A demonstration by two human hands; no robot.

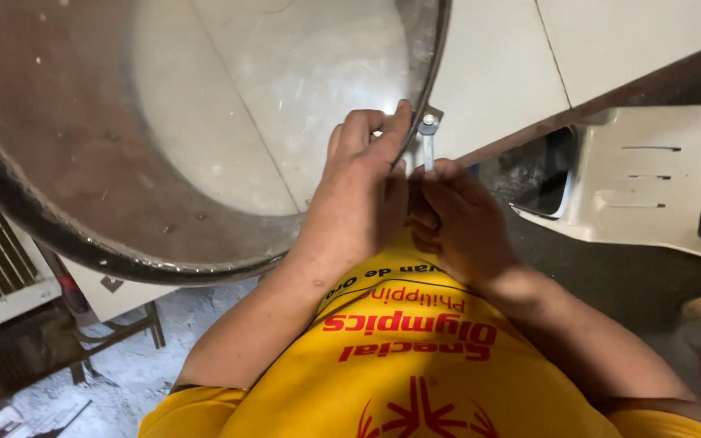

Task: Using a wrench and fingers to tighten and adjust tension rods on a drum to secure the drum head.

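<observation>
The big round metal drum [123, 162] runs off the top and left of the frame. The wrench [428, 150] handle hides inside the right hand [456, 215]. Both elbows are cut off at the bottom.

Single head-worn view, looking steeply down over the chest from close range, onto both hands [403, 203] at the rim of a large metal drum [164, 138], tiled floor [513, 73] beyond

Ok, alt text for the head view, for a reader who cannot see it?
Seen from above, a person's left hand grips the rim of a large metal drum while the right hand works a small wrench on a bolt at that rim.
</observation>
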